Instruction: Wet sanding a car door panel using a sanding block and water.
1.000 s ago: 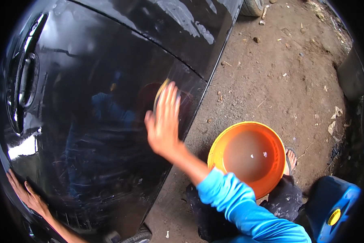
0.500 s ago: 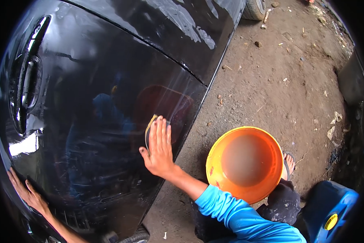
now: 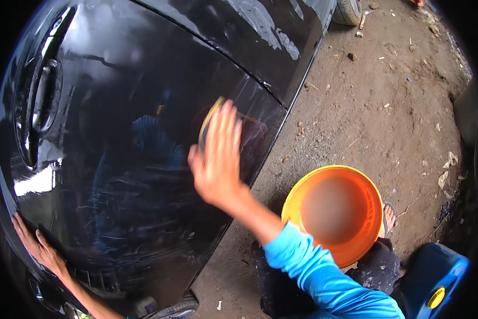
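A glossy black car door (image 3: 127, 207) fills the left half, with a handle (image 3: 45, 98) and pale streaks on its surface. My right hand (image 3: 217, 154), blurred, presses a thin pad with a yellow edge (image 3: 210, 114) flat against the paintwork; the palm covers most of the pad. My left hand (image 3: 39, 242) rests open, fingers stretched along the door near the left rim of view. Beside my right forearm, on the ground, stands an orange-yellow bucket (image 3: 294, 189) of murky water.
My sandaled foot (image 3: 388, 218) is beside the bucket. A blue jerrycan with a yellow cap (image 3: 425, 282) stands at lower right. A car wheel (image 3: 347, 11) shows at the top. Dirt ground (image 3: 387, 122) with stones and scraps runs along the car, bordered by dark shapes on the right.
My right hand and pad moved down the door half a second ago and are back up now. My left hand stays in place on the door. The view has shifted slightly.
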Demonstrator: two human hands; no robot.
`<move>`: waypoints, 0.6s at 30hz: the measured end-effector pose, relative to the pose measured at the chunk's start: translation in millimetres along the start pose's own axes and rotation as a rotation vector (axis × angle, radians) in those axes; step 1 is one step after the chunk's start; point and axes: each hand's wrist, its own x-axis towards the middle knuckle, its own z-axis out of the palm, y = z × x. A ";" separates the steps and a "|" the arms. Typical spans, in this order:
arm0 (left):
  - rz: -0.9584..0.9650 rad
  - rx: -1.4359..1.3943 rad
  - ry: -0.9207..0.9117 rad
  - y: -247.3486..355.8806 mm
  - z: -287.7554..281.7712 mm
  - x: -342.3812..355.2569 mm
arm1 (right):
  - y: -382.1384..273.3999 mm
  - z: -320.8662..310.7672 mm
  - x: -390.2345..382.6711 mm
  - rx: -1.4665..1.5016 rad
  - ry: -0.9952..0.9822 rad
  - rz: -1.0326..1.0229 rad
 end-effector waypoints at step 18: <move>-0.012 0.015 -0.001 12.7 -4.6 7.1 | -0.3 6.3 21.2 0.038 0.126 0.045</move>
